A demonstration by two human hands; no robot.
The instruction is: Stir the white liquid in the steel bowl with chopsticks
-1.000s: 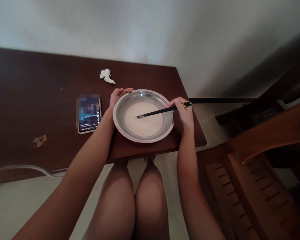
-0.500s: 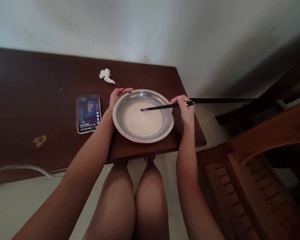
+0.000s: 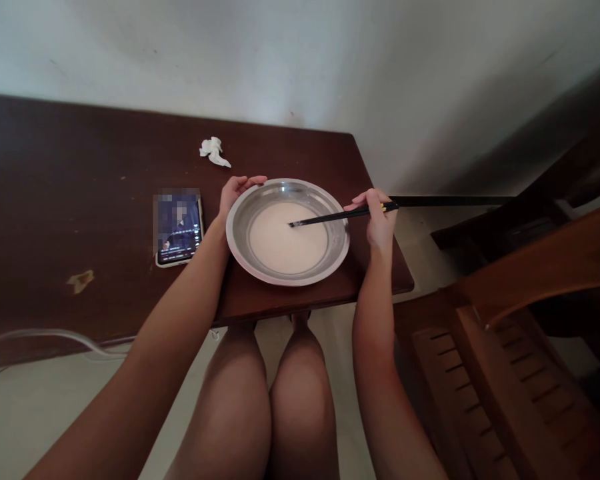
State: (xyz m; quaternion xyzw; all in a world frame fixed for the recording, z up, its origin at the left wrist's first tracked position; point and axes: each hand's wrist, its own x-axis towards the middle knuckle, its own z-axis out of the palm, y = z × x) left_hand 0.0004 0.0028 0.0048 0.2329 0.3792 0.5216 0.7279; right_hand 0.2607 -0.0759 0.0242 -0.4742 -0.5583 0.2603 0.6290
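Observation:
A shallow steel bowl [image 3: 240, 253] rests near the front right corner of the dark wooden table. Pale, creamy liquid [image 3: 285, 247] covers its bottom. My left hand [image 3: 235, 193] grips the bowl's left rim, fingertips over the far edge; its thumb is hidden. Black chopsticks [image 3: 330, 217] with gold bands are pinched in my right hand [image 3: 379, 217], beyond the bowl's right side. They slant over the rim, and their tips meet the liquid near its middle.
Left of the bowl lies a phone [image 3: 179, 230] with its screen lit. A crumpled tissue [image 3: 214, 152] is behind it, close to the wall [image 3: 260, 60]. A white cable [image 3: 70, 337] runs along the table's front edge [image 3: 290, 312]. At right stands a wooden chair [image 3: 460, 373].
My right hand has shifted slightly to the right, drawing the chopstick tips a little right through the liquid. My left hand and the bowl stay in place. The phone's picture has changed.

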